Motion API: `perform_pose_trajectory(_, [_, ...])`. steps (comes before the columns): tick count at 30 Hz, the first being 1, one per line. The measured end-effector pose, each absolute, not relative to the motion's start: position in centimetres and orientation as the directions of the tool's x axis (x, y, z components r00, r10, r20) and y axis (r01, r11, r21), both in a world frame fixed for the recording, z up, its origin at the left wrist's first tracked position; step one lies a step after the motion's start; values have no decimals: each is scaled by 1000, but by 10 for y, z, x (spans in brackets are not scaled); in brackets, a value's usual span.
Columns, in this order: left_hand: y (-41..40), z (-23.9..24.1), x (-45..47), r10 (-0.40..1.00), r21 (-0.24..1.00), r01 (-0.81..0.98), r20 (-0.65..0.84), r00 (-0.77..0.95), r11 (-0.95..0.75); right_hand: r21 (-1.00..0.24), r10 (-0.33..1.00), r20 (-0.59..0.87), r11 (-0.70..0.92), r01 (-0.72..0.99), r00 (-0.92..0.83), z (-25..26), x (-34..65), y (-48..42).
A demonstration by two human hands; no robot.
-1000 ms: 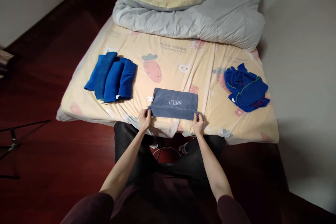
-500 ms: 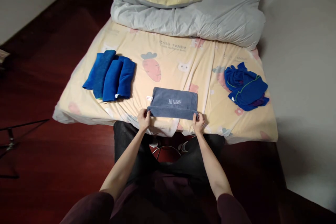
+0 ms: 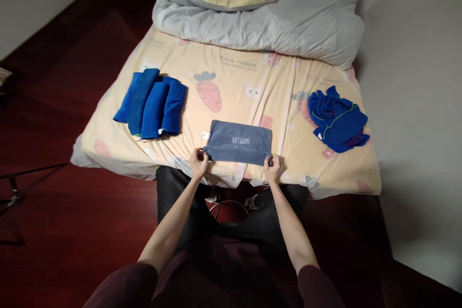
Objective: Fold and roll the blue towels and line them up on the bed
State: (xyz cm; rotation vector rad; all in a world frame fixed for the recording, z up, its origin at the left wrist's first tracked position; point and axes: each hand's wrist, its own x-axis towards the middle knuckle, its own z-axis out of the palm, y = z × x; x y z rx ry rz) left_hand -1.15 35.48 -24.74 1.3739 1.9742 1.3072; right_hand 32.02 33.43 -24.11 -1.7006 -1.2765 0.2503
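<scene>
A folded grey-blue towel (image 3: 238,142) with white lettering lies near the front edge of the bed (image 3: 252,82). My left hand (image 3: 199,162) pinches its near left corner. My right hand (image 3: 272,167) pinches its near right corner. Both hands are closed on the towel's front edge, which lies flat on the cartoon-print sheet.
Several folded bright blue towels (image 3: 151,102) lie side by side at the bed's left. A crumpled heap of blue cloths (image 3: 337,120) sits at the right. A rumpled grey and yellow duvet (image 3: 260,9) covers the far end. A tripod leg (image 3: 21,187) stands on the dark floor at left.
Both hands keep their pinch on the towel's near corners and have hardly moved. The view has shifted slightly.
</scene>
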Motion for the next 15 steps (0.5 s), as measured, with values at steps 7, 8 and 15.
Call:
perform_pose_trajectory(7, [355,-239,-7,873,869,493,203,-443,48,-767,824,363,-1,641,435,-243,319,336])
perform_pose_trajectory(8, [355,-239,-7,871,864,501,216,-442,41,-771,823,360,-2,637,439,-243,319,336])
perform_pose_trajectory(15, [355,-239,-8,857,826,563,309,-412,-27,-753,817,386,10,658,429,-246,320,337])
